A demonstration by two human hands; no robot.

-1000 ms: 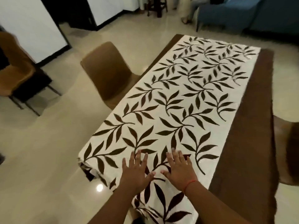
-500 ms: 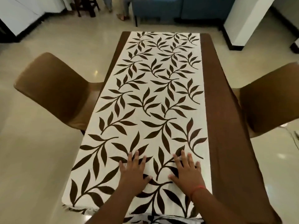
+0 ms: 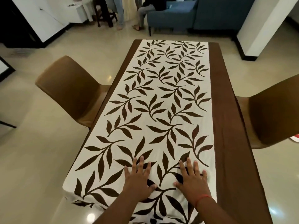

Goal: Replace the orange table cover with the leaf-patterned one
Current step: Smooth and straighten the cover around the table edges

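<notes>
Head view: the leaf cover (image 3: pixel 161 110) lies spread along the worktop (image 3: pixel 226 126). Left hand (image 3: pixel 139 180) and right hand (image 3: pixel 192 181) press flat on its near end, fingers splayed, gripping nothing. Smoothing seems under way; next, probably shifting it rightward to centre it.

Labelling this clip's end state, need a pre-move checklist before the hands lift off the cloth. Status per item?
1. Leaf-patterned cover lies on the table: ok.
2. Orange cover gone from the tabletop: ok, none in view.
3. Left hand and right hand flat on the cloth, fingers spread, gripping nothing: ok.
4. Cover centred across the table: not ok; its near left corner overhangs the edge, while a wide brown strip stays bare on the right.
5. Cloth smooth: ok over the visible length; slight rumpling at the near left hem.
6. Far end hangs evenly: cannot tell, the drop is hidden.
</notes>
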